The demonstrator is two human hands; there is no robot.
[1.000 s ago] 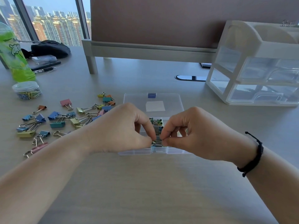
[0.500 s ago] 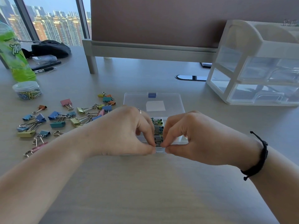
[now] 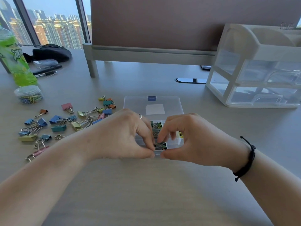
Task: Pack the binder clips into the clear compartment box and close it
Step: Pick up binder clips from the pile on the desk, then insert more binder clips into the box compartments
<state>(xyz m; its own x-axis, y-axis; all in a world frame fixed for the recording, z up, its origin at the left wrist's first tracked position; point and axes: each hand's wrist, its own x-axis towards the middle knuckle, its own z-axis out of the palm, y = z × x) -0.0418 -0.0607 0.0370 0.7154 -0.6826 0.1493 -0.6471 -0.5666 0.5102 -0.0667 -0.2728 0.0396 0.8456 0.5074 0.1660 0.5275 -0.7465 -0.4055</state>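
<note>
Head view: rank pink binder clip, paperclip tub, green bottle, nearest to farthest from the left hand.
From the left hand:
1. Pink binder clip, up and to its left among the loose clips on the desk.
2. Paperclip tub, farther left and back.
3. Green bottle, behind the tub at the far left edge.

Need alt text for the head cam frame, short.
Both hands, left hand and right hand, work small binder clips into an open clear compartment box on a desk; loose clips lie left.
</note>
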